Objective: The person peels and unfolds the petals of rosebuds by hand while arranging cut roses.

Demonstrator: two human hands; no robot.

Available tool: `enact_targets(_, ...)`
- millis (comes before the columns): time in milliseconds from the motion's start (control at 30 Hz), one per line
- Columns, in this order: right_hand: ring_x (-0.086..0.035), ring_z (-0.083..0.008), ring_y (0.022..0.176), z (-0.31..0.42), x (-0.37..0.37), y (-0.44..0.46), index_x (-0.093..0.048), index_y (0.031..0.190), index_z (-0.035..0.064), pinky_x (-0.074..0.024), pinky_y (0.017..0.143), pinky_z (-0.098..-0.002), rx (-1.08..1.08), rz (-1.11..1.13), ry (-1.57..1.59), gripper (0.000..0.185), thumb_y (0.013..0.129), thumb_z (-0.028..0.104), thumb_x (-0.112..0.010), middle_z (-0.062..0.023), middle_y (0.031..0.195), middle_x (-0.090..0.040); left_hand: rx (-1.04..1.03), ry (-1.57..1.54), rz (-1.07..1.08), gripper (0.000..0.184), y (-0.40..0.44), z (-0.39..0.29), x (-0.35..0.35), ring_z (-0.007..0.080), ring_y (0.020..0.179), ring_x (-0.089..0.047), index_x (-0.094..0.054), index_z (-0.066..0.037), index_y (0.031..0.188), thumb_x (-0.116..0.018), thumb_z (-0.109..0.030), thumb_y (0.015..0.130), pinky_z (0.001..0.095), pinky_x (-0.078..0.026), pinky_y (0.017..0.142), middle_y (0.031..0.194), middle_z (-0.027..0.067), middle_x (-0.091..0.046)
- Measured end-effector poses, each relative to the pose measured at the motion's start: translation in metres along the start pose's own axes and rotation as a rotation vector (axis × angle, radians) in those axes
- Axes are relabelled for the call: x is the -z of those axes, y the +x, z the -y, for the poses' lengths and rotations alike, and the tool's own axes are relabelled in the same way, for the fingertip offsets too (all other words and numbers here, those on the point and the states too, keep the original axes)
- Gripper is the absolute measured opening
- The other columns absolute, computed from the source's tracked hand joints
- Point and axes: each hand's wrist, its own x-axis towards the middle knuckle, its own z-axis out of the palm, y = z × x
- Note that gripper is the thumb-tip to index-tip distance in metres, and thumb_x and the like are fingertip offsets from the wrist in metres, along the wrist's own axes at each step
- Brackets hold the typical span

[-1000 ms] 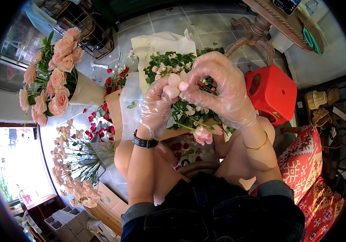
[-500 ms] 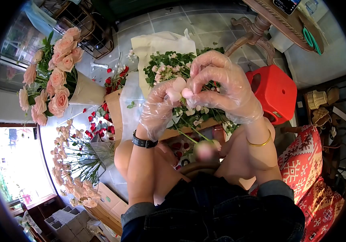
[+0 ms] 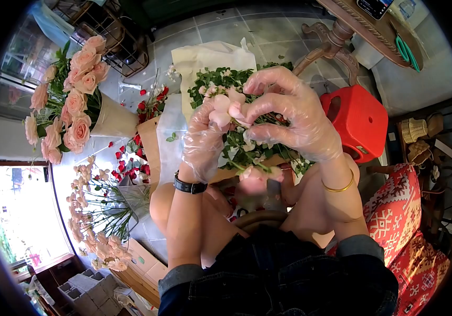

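Both my hands wear clear plastic gloves. My left hand is closed on a pale pink rose by its head, with the outer petals folded outward. Beside it, my right hand is curved with thumb and fingers apart, the index fingertip close to or touching a petal. I cannot tell if it touches. Lower down, a second pink rose hangs blurred on green stems above my lap. Behind the hands, leafy stems with small pale blooms lie on paper.
Pink roses stand in a pale bucket at left, with peach blooms below. Red petals litter the floor. A red plastic stool is at right, near a wooden table holding green-handled scissors.
My right thumb and fingers have spread apart from their pinch at the rose. The rose's petals look more splayed. The hanging rose has swung up and left.
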Motion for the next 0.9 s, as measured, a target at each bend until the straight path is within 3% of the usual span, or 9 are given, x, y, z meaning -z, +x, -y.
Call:
enact_targets(133, -0.052, -0.0188, 0.090, 0.001, 0.005, 0.002, -0.063, 0.084, 0.0069, -0.0435, 0.077, -0.0293, 0.021, -0.020, 0.009, 0.015, 0.071, 0.009, -0.069, -0.0056, 0.102, -0.052, -0.129, 0.044, 0.063, 0.022, 0.004, 0.000, -0.004, 0.0102, 0.083, -0.050, -0.058, -0.006, 0.098, -0.063, -0.018, 0.082, 0.0259, -0.042, 0.075, 0.090, -0.0006, -0.054)
enact_targets(167, -0.052, -0.0171, 0.089, 0.002, 0.002, 0.000, -0.062, 0.084, 0.0054, -0.0433, 0.077, -0.0285, -0.092, -0.108, 0.225, 0.012, 0.074, 0.009, -0.067, -0.0056, 0.101, -0.053, -0.215, 0.087, 0.116, 0.017, 0.005, -0.002, -0.005, 0.0107, 0.083, -0.050, -0.059, -0.005, 0.096, -0.062, -0.015, 0.082, 0.0263, -0.042, 0.074, 0.088, -0.0003, -0.053)
enact_targets(300, -0.053, -0.0136, 0.085, 0.001, 0.000, -0.001, -0.060, 0.084, 0.0017, -0.0427, 0.076, -0.0260, -0.336, -0.185, 0.561, 0.010, 0.081, 0.011, -0.060, -0.0054, 0.093, -0.056, -0.134, 0.011, 0.064, 0.015, 0.000, -0.002, -0.006, 0.0126, 0.084, -0.051, -0.059, -0.004, 0.094, -0.060, -0.003, 0.079, 0.0267, -0.043, 0.073, 0.090, 0.0023, -0.051)
enact_targets(367, -0.054, -0.0142, 0.080, -0.001, -0.009, -0.001, -0.060, 0.083, 0.0023, -0.0429, 0.074, -0.0259, -0.287, -0.294, 0.571, 0.014, 0.078, 0.015, -0.064, -0.0051, 0.086, -0.057, -0.158, 0.038, 0.075, 0.019, 0.004, 0.004, -0.002, 0.0140, 0.083, -0.052, -0.058, -0.003, 0.096, -0.060, 0.001, 0.078, 0.0258, -0.045, 0.069, 0.095, 0.0049, -0.050)
enact_targets(467, -0.052, -0.0109, 0.074, 0.001, -0.008, -0.002, -0.060, 0.076, 0.0025, -0.0423, 0.069, -0.0248, -0.213, -0.139, 0.207, 0.012, 0.070, 0.004, -0.070, -0.0065, 0.091, -0.055, -0.342, 0.171, 0.096, 0.018, 0.009, 0.017, 0.006, 0.0146, 0.083, -0.053, -0.057, -0.002, 0.097, -0.061, -0.003, 0.079, 0.0257, -0.045, 0.070, 0.097, 0.0059, -0.050)
enact_targets(567, -0.055, -0.0169, 0.079, 0.009, -0.007, 0.000, -0.059, 0.076, 0.0048, -0.0439, 0.073, -0.0283, -0.251, -0.168, 0.150, 0.015, 0.072, 0.014, -0.070, -0.0057, 0.087, -0.056, -0.278, 0.063, 0.085, 0.021, 0.007, 0.009, 0.003, 0.0148, 0.085, -0.052, -0.057, -0.002, 0.098, -0.064, -0.008, 0.079, 0.0268, -0.046, 0.073, 0.097, 0.0051, -0.051)
enact_targets(700, -0.056, -0.0203, 0.081, 0.004, -0.007, 0.000, -0.058, 0.073, 0.0053, -0.0447, 0.073, -0.0298, -0.173, -0.130, 0.061, 0.015, 0.070, 0.012, -0.071, -0.0062, 0.088, -0.055, -0.238, 0.102, 0.028, 0.026, 0.007, 0.012, 0.007, 0.0150, 0.089, -0.052, -0.056, -0.002, 0.100, -0.067, -0.012, 0.078, 0.0282, -0.045, 0.078, 0.099, 0.0042, -0.053)
enact_targets(767, -0.055, -0.0185, 0.086, -0.002, -0.006, -0.001, -0.060, 0.075, 0.0047, -0.0461, 0.069, -0.0271, 0.008, -0.066, -0.103, 0.017, 0.066, 0.010, -0.074, -0.0086, 0.097, -0.053, -0.248, 0.031, -0.001, 0.030, 0.007, 0.010, 0.004, 0.0153, 0.092, -0.052, -0.056, -0.003, 0.101, -0.068, -0.013, 0.076, 0.0287, -0.044, 0.082, 0.101, 0.0034, -0.053)
enact_targets(900, -0.053, -0.0218, 0.091, 0.002, -0.003, 0.001, -0.060, 0.076, 0.0059, -0.0468, 0.072, -0.0303, 0.015, -0.019, -0.158, 0.018, 0.065, 0.012, -0.074, -0.0090, 0.099, -0.053, -0.225, 0.005, -0.034, 0.030, 0.006, 0.012, 0.004, 0.0160, 0.095, -0.052, -0.055, -0.003, 0.101, -0.068, -0.011, 0.076, 0.0297, -0.043, 0.085, 0.103, 0.0036, -0.053)
